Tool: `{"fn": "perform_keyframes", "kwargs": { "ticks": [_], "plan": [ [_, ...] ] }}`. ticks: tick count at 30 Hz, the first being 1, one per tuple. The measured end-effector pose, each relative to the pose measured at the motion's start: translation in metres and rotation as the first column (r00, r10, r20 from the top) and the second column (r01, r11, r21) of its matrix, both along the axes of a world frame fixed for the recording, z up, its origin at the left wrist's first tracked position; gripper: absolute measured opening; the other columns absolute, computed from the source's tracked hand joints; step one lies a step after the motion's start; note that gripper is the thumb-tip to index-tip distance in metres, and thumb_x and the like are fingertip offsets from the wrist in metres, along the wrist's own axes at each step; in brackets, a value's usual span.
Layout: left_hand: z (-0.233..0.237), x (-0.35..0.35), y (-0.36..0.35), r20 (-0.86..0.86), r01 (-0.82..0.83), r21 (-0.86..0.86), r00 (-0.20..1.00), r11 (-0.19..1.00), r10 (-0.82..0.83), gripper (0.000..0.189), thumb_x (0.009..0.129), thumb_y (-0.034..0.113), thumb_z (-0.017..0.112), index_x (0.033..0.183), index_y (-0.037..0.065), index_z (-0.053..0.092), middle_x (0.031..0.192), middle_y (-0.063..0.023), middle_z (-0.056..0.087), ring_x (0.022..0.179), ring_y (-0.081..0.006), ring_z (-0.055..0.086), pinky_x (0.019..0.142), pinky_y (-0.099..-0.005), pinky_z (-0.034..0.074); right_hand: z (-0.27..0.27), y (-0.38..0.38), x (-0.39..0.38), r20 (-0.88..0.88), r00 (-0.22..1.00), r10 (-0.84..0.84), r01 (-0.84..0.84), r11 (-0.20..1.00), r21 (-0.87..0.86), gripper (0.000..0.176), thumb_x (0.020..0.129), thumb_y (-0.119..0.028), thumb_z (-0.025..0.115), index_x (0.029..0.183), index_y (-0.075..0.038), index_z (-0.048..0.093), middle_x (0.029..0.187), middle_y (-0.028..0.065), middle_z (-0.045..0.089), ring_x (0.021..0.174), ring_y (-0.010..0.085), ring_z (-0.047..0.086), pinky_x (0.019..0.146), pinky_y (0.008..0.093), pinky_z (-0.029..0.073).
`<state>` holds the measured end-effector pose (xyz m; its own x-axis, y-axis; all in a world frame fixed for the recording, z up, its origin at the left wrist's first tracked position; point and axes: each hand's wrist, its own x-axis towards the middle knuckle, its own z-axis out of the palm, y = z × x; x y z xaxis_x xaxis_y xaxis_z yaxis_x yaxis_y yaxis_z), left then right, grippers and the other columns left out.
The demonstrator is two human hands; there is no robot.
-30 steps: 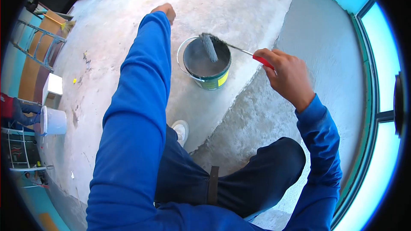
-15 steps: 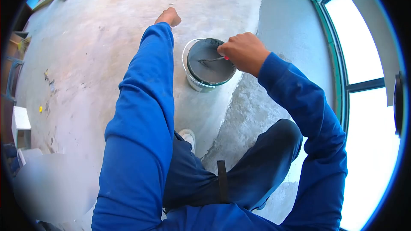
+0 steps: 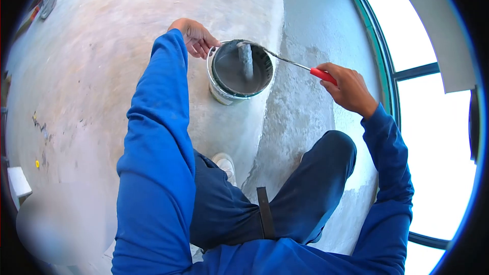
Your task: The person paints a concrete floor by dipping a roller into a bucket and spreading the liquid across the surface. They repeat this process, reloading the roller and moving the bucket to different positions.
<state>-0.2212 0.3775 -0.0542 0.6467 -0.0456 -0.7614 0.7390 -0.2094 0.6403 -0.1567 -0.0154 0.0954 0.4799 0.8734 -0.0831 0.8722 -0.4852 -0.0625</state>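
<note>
A paint roller [image 3: 246, 61] rests over a bucket [image 3: 222, 94] of grey wet mix [image 3: 228, 73], its sleeve coated in grey and its lower end in the mix. My right hand [image 3: 347, 87] is closed around the roller's red handle [image 3: 323, 75], to the right of the bucket. The metal rod [image 3: 288, 61] runs across the bucket's rim. At the bucket's left edge, my left hand [image 3: 196, 38] has its fingers curled at the rim beside the wire bail [image 3: 208, 66]; the exact contact is hard to make out.
A pale floor [image 3: 102, 86] lies to the left, and a darker grey coated strip [image 3: 310, 35] runs along the right below the windows [image 3: 402, 25]. My shoe [image 3: 224, 165] is just below the bucket. A white block [image 3: 19, 182] stands at far left.
My left hand has come down from beyond the bucket to its rim. My right hand has moved right and down, and the roller sleeve now shows above the grey mix.
</note>
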Motion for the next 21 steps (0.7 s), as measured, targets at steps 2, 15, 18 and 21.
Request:
{"fn": "perform_keyframes", "kwargs": {
  "ticks": [2, 15, 18, 21],
  "plan": [
    [-0.006, 0.005, 0.004, 0.052, 0.058, -0.012, 0.997, 0.998, -0.057, 0.028, 0.081, 0.031, 0.072, 0.085, 0.003, 0.066, 0.075, -0.0080, 0.064, 0.067, -0.0165, 0.061, 0.064, -0.0308, 0.052, -0.008, -0.014, -0.002, -0.106, 0.990, -0.092, 0.098, 0.994, 0.052, 0.026, 0.087, -0.017, 0.062, 0.110, -0.006, 0.060, 0.088, 0.0170, 0.065, 0.074, 0.0300, 0.062, 0.067, 0.0373, 0.049],
    [0.008, 0.008, 0.005, 0.034, 0.048, -0.033, 0.998, 0.998, -0.047, 0.020, 0.082, 0.021, 0.072, 0.087, 0.002, 0.066, 0.074, -0.0079, 0.063, 0.065, -0.0153, 0.059, 0.066, -0.0289, 0.053, -0.058, -0.067, -0.012, -0.903, 0.333, -0.271, 0.438, 0.893, -0.107, 0.037, 0.096, -0.035, 0.052, 0.112, -0.002, 0.059, 0.063, -0.0041, 0.041, 0.050, 0.0031, 0.037, 0.043, 0.0198, 0.032],
    [0.014, 0.005, -0.001, 0.046, 0.043, 0.011, 0.998, 0.999, -0.043, 0.021, 0.083, 0.020, 0.071, 0.092, 0.001, 0.067, 0.078, -0.0091, 0.064, 0.068, -0.0174, 0.061, 0.068, -0.0304, 0.054, -0.078, -0.076, -0.013, -0.975, -0.013, -0.222, 0.487, 0.850, -0.200, 0.043, 0.097, -0.036, 0.050, 0.118, 0.001, 0.053, 0.061, -0.0055, 0.035, 0.044, 0.0013, 0.031, 0.037, 0.0171, 0.026],
    [0.027, 0.003, -0.007, 0.045, 0.059, 0.061, 0.997, 0.996, -0.062, 0.022, 0.083, 0.018, 0.069, 0.096, 0.000, 0.066, 0.083, -0.0112, 0.065, 0.074, -0.0197, 0.063, 0.071, -0.0312, 0.055, -0.097, -0.080, -0.013, -0.939, -0.320, -0.126, 0.509, 0.813, -0.283, 0.044, 0.097, -0.034, 0.048, 0.121, 0.003, 0.047, 0.059, -0.0059, 0.033, 0.040, 0.0009, 0.027, 0.034, 0.0169, 0.023]
  ]
}}
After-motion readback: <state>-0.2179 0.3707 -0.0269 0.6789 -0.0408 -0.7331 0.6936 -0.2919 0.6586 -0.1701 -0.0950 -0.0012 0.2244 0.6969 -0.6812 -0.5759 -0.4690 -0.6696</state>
